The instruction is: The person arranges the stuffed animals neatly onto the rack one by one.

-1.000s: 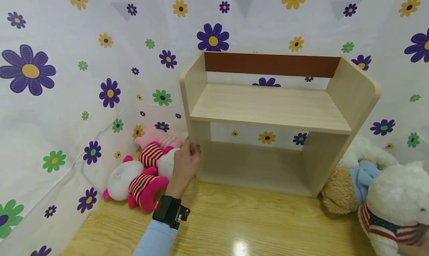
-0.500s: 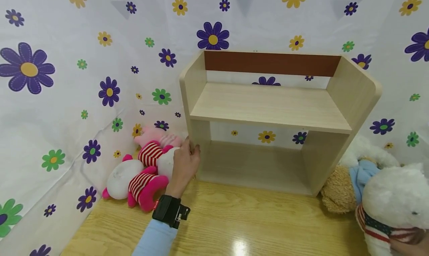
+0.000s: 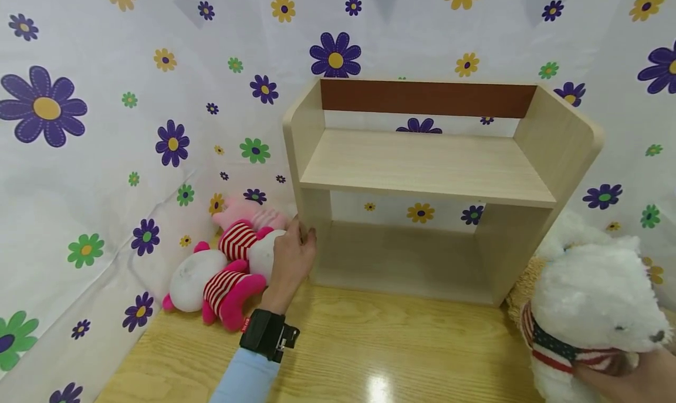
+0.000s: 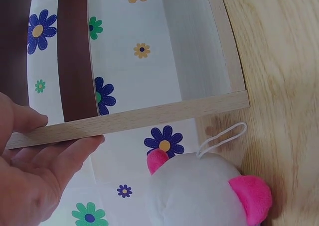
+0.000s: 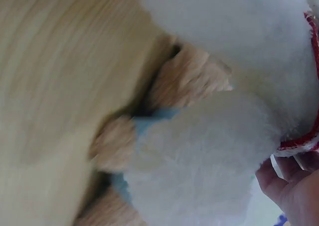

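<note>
A small two-tier wooden bookshelf (image 3: 433, 162) stands against the flowered cloth. My left hand (image 3: 292, 259) holds the front edge of its left side panel; in the left wrist view, the thumb (image 4: 30, 117) lies on one side of the panel and the fingers (image 4: 75, 159) on the other. At the lower right, my right hand (image 3: 634, 379) grips a white plush bear (image 3: 591, 291) near its striped, star-patterned scarf (image 3: 554, 344). The bear is upright, in front of a brown plush toy (image 3: 520, 285), which it mostly hides. Soft white fur (image 5: 199, 161) fills much of the blurred right wrist view.
Pink-and-white plush toys (image 3: 195, 280) in striped clothes lie left of the shelf, close to my left hand. A pink plush toy (image 3: 243, 212) is behind them. Everything rests on a wooden table (image 3: 422, 344), with a flowered cloth (image 3: 105, 186) behind and on the left.
My right hand has brought the white plush bear leftward and slightly up, so it now covers more of the brown toy. The left hand and the shelf have stayed in place.
</note>
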Demonstrator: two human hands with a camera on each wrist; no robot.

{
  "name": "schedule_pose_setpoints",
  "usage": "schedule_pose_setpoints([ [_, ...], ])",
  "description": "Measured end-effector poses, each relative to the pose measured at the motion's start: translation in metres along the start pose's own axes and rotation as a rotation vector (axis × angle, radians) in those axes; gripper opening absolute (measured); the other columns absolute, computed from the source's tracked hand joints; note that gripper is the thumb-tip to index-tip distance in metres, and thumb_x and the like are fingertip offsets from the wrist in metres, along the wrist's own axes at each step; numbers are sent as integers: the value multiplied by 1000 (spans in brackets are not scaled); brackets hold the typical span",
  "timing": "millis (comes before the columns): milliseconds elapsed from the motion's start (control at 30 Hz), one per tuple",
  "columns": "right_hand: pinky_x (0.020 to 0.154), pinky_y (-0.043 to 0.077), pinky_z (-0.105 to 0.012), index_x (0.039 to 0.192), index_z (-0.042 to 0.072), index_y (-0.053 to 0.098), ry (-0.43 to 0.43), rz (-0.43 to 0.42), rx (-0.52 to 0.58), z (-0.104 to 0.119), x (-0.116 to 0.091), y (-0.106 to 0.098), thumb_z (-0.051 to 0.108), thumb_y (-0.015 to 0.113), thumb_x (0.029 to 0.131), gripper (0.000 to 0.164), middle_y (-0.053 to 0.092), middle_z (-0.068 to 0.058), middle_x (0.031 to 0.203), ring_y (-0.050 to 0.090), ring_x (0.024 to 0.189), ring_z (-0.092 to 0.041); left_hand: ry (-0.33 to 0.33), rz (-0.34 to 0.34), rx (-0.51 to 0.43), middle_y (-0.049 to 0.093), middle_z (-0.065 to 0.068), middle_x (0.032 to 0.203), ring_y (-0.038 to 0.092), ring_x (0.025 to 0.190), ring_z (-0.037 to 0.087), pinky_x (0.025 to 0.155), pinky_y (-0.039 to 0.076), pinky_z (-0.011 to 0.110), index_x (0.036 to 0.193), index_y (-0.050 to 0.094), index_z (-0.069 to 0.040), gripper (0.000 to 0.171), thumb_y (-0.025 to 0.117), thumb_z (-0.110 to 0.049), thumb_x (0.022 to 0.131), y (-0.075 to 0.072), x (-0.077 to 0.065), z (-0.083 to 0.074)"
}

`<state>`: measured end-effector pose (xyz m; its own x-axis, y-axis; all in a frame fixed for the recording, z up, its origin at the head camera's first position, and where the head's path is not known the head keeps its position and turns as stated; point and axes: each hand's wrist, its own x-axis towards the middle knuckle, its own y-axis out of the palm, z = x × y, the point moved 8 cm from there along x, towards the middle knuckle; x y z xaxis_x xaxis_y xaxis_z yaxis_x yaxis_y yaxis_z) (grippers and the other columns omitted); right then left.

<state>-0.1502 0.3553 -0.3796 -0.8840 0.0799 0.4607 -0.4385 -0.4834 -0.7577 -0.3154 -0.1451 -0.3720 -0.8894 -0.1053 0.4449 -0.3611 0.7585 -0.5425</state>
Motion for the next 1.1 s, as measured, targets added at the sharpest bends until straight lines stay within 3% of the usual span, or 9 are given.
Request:
schedule_pose_setpoints([
  [33, 56, 34, -16, 116, -3, 53, 3, 17, -14, 3, 1, 2, 0, 100, 45, 85, 65, -2, 94, 42, 73, 10, 4, 0, -2, 75, 27, 100, 68, 71, 29, 58, 54, 37, 135, 57, 2, 38, 58, -15, 101, 0, 0, 0],
  [100, 58, 38, -19, 117, -1, 54, 15, 81, -68, 15, 3, 9, 10, 101, 49, 84, 66, -24, 96, 47, 74, 5, 13, -1, -6, 75, 27, 101, 69, 73, 30, 59, 54, 39, 135, 57, 3, 38, 58, -15, 101, 1, -1, 0],
  [233, 62, 44, -16, 122, 1, 56, -31, 54, -16, 42, 9, 26, 19, 102, 49, 88, 70, -25, 103, 53, 85, 6, 28, -11, -7, 75, 27, 100, 66, 70, 29, 55, 49, 33, 133, 58, 4, 36, 59, -13, 101, -1, -1, 0],
  [333, 69, 42, -6, 126, 3, 56, -113, 6, 75, 64, 14, 39, 18, 102, 50, 90, 71, -21, 107, 43, 95, 20, 33, -19, -4, 75, 26, 97, 63, 67, 26, 54, 46, 29, 129, 60, 4, 33, 60, -11, 100, -2, -1, 0],
  [400, 75, 38, -1, 127, 4, 57, -163, -29, 125, 77, 20, 47, 16, 101, 51, 89, 71, -18, 108, 44, 99, 20, 41, -30, 2, 74, 25, 89, 61, 64, 26, 52, 43, 29, 124, 62, 4, 29, 61, -10, 99, -2, -1, -1],
  [567, 75, 39, -3, 121, 1, 60, -200, -149, 169, 99, 36, 66, 12, 100, 50, 82, 73, -17, 102, 66, 91, -13, 57, -43, 24, 71, 23, 79, 61, 61, 27, 53, 44, 33, 116, 63, 3, 23, 61, -12, 99, -3, -1, 0],
  [633, 75, 41, -5, 121, 2, 61, -167, -158, 191, 101, 42, 77, 13, 99, 52, 80, 73, -15, 103, 67, 89, -21, 58, -43, 28, 72, 23, 80, 63, 63, 28, 54, 45, 34, 116, 64, 3, 23, 62, -12, 99, -2, -1, 1],
  [833, 84, 46, -12, 135, 12, 57, 9, -55, 328, 99, 63, 112, 26, 97, 67, 80, 69, -7, 124, 63, 110, -12, 65, -40, 29, 71, 22, 79, 59, 62, 25, 53, 43, 32, 117, 64, 4, 24, 62, -11, 98, -1, -2, 1],
  [1100, 94, 46, -21, 138, 8, 52, 142, -7, 450, 105, 82, 153, 22, 94, 72, 80, 66, -8, 131, 62, 124, -24, 70, -44, 17, 73, 24, 84, 59, 63, 26, 54, 43, 32, 117, 65, 6, 25, 61, -10, 98, -1, -2, -1],
])
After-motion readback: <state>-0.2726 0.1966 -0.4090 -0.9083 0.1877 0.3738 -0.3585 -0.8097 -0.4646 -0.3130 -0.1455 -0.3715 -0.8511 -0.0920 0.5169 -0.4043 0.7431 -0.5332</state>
